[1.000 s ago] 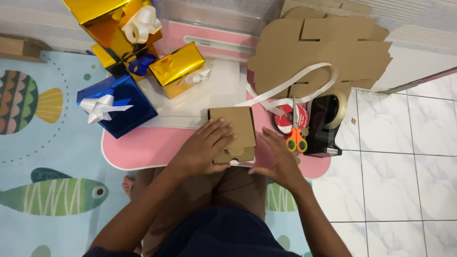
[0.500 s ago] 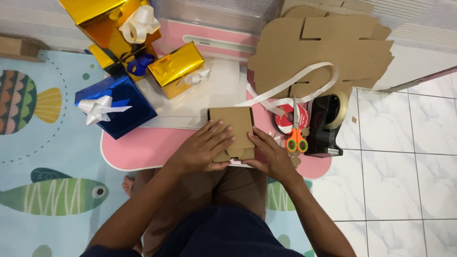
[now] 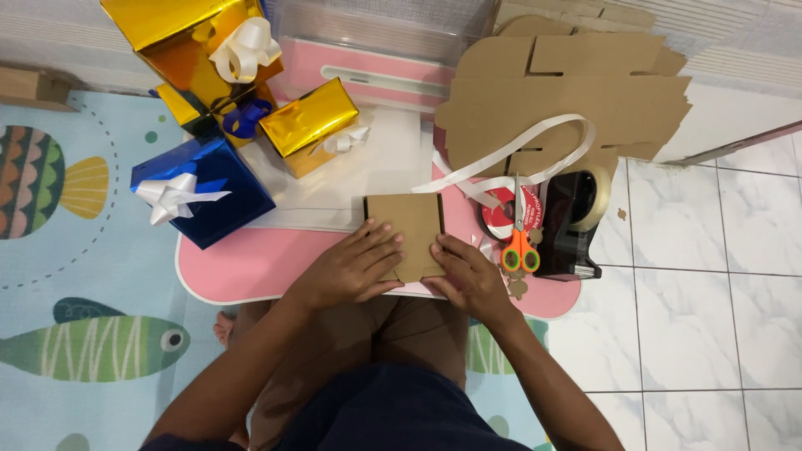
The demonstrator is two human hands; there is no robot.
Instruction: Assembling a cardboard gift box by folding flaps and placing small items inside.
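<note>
Head view. Both my hands are on the small brown cardboard box (image 3: 407,234), which sits at the near edge of the pink table (image 3: 251,263). My left hand (image 3: 349,269) lies over its left side, fingers curled onto the face. My right hand (image 3: 468,276) presses its lower right corner. The hands are close together, the box clamped between them.

Progress, as I judge it: the box looks folded up into shape, plain and bare. No paper, no ribbon on it yet.

Around: three wrapped boxes stand finished at far left, the blue gift box (image 3: 202,190) with a white bow, a small gold gift box (image 3: 311,125) and a large gold gift box (image 3: 196,42). Flat cardboard sheets (image 3: 576,83) at far right. White ribbon (image 3: 510,154) loops over them.

In the way: orange-handled scissors (image 3: 520,242) and the black tape dispenser (image 3: 576,221) crowd just beside my right hand.
</note>
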